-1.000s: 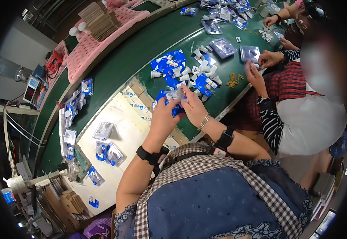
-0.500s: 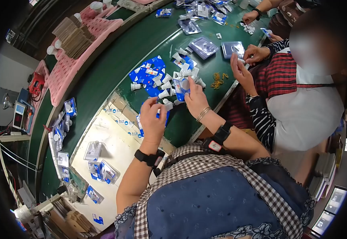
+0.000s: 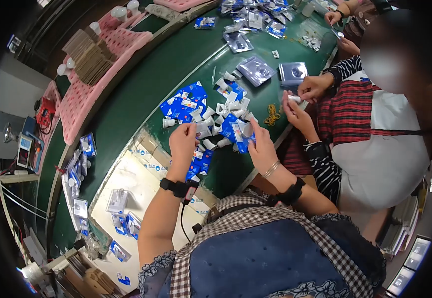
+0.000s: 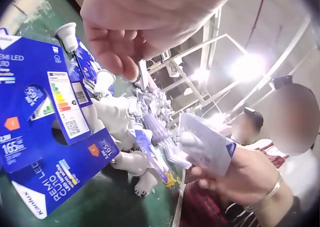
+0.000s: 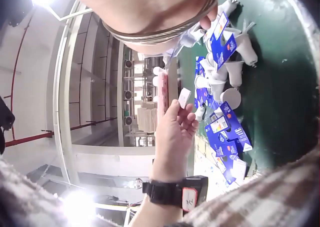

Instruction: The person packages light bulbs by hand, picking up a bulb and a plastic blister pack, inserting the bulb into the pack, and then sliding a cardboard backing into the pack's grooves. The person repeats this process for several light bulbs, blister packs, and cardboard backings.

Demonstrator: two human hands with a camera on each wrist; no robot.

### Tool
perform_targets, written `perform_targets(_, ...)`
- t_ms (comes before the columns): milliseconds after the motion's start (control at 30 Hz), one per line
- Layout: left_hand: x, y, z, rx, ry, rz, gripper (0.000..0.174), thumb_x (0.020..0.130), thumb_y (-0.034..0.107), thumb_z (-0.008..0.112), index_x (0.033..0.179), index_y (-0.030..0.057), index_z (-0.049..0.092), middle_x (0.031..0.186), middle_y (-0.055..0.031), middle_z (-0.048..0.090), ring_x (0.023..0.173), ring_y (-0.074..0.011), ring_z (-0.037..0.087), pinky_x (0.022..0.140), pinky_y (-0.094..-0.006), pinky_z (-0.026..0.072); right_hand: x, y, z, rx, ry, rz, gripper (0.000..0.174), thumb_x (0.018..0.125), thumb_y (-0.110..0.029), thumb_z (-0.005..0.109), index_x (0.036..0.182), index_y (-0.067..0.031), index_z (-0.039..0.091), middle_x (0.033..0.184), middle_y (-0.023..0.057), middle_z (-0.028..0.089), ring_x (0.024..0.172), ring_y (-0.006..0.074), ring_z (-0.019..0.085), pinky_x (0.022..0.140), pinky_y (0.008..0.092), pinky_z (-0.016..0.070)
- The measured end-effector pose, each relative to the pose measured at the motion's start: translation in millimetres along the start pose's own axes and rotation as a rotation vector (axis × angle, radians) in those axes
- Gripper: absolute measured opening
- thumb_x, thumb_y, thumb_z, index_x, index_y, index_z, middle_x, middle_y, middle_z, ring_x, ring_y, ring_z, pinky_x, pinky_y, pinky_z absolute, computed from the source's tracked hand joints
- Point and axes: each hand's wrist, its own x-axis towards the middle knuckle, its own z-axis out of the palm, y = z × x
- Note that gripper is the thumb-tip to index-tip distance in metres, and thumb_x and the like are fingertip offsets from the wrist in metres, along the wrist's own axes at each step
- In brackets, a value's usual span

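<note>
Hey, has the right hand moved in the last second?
Yes. The right hand, gripping a blister pack, has shifted right, away from the left hand, which pinches a white piece, and closer to the rubber bands.

The right hand (image 3: 261, 145) covers part of the pack (image 3: 242, 131), whose print is too small to read.

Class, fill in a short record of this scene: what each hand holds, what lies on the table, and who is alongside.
Left hand: pinches a small white piece
Right hand: holds a clear pack with a blue card inside
Table: green, strewn with blue cards and white bulbs
Alongside: another person in a red checked top
</note>
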Motion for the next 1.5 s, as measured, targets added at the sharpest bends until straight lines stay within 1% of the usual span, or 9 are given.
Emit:
perform_targets(267, 38.5, 22.0, 40.7, -0.153, -0.138, -0.03, 0.021, 0.088, 0.02, 0.06, 0.096, 0.0013, 0.064, 0.076, -0.008, 0.065, 0.057, -0.0109, 0.059, 0.05, -0.0239, 0.0458, -9.2, 9.4, -3.3, 0.042, 0.021, 0.046, 0.055, 0.084, -0.003, 0.047, 0.136, -0.0044, 0.033, 0.109, 0.0222, 0.047, 0.1, 0.0385, 0.049, 0.088, 0.043, 0.042)
perform_targets(333, 25.3, 38.9, 39.0, 0.356, 0.154, 0.573, 0.016, 0.083, 0.014, 0.064, 0.094, 0.0025, 0.065, 0.08, -0.0088, 0.065, 0.069, -0.015, 0.062, 0.058, -0.0276, 0.0477, -8.0, 5.3, -1.9, 0.023, 0.045, 0.039, 0.054, 0.084, -0.003, 0.047, 0.136, -0.0037, 0.033, 0.109, 0.0222, 0.048, 0.1, 0.0384, 0.049, 0.087, 0.0432, 0.0421)
perform_targets(367, 10.8, 49.1, 33.0, 0.282, 0.071, 0.63, 0.015, 0.077, 0.009, 0.066, 0.092, 0.0041, 0.064, 0.082, -0.0116, 0.063, 0.073, -0.0249, 0.06, 0.063, -0.0348, 0.0481, -7.1, 3.9, 0.4, 0.021, 0.056, 0.035, 0.054, 0.084, -0.004, 0.048, 0.136, -0.0029, 0.033, 0.109, 0.0224, 0.048, 0.1, 0.0385, 0.049, 0.087, 0.0435, 0.0421)
perform_targets(467, -34.5, 62.5, 24.6, 0.295, -0.119, 1.089, 0.016, 0.068, 0.001, 0.069, 0.083, 0.0036, 0.063, 0.085, -0.0113, 0.064, 0.075, -0.0295, 0.061, 0.067, -0.0354, 0.0486, -7.1, -2.6, 10.7, 0.038, 0.065, 0.046, 0.051, 0.085, -0.006, 0.048, 0.134, 0.0, 0.034, 0.11, 0.024, 0.048, 0.099, 0.0396, 0.051, 0.085, 0.0436, 0.0424)
perform_targets(533, -49.3, 57.1, 31.5, 0.341, -0.163, 1.128, 0.019, 0.066, 0.002, 0.072, 0.083, 0.0031, 0.063, 0.085, -0.011, 0.064, 0.076, -0.029, 0.061, 0.068, -0.037, 0.0494, -4.6, 0.8, 24.8, 0.126, 0.086, -0.039, 0.047, 0.088, -0.009, 0.048, 0.132, 0.0007, 0.035, 0.109, 0.025, 0.05, 0.096, 0.0402, 0.053, 0.084, 0.0427, 0.0433)
perform_targets(733, -57.7, 27.2, 22.0, 0.371, -0.152, 0.665, 0.044, 0.065, 0.01, 0.077, 0.104, 0.003, 0.059, 0.095, -0.0115, 0.064, 0.083, -0.0286, 0.061, 0.072, -0.0363, 0.0494, -1.2, -1.5, 42.9, 0.35, 0.047, 0.128, 0.032, 0.09, -0.019, 0.051, 0.114, 0.0018, 0.054, 0.101, 0.0205, 0.058, 0.093, 0.0354, 0.057, 0.08, 0.0404, 0.0446)
perform_targets(1000, -56.9, 20.9, 22.1, 0.492, -0.089, 0.698, 0.045, 0.067, 0.014, 0.075, 0.107, 0.0034, 0.058, 0.103, -0.0139, 0.062, 0.089, -0.0303, 0.059, 0.076, -0.0395, 0.0483, 3.7, -20.0, 34.6, 0.301, -0.041, 0.113, 0.027, 0.094, -0.021, 0.049, 0.087, 0.0032, 0.059, 0.079, 0.016, 0.058, 0.073, 0.0275, 0.056, 0.065, 0.0355, 0.0422)
perform_targets(1067, -54.5, 22.7, 23.6, 0.53, -0.094, 0.699, 0.042, 0.069, 0.015, 0.073, 0.107, 0.0032, 0.059, 0.102, -0.0139, 0.062, 0.088, -0.0307, 0.06, 0.076, -0.0401, 0.0484, 3.4, -22.4, 31.8, 0.211, -0.084, 0.116, 0.031, 0.093, -0.025, 0.047, 0.08, -0.0001, 0.06, 0.078, 0.0182, 0.057, 0.076, 0.0368, 0.055, 0.069, 0.0439, 0.0427)
perform_targets(1500, -46.4, 11.6, 27.4, 0.552, -0.64, 0.688, 0.022, 0.075, 0.008, 0.061, 0.097, 0.0069, 0.058, 0.093, -0.0123, 0.062, 0.082, -0.0328, 0.06, 0.068, -0.0402, 0.0492, -6.3, 5.4, 33.8, 0.0, -0.199, 0.126, 0.032, 0.092, -0.025, 0.046, 0.076, 0.0003, 0.058, 0.079, 0.02, 0.059, 0.078, 0.0382, 0.056, 0.071, 0.0469, 0.0434)
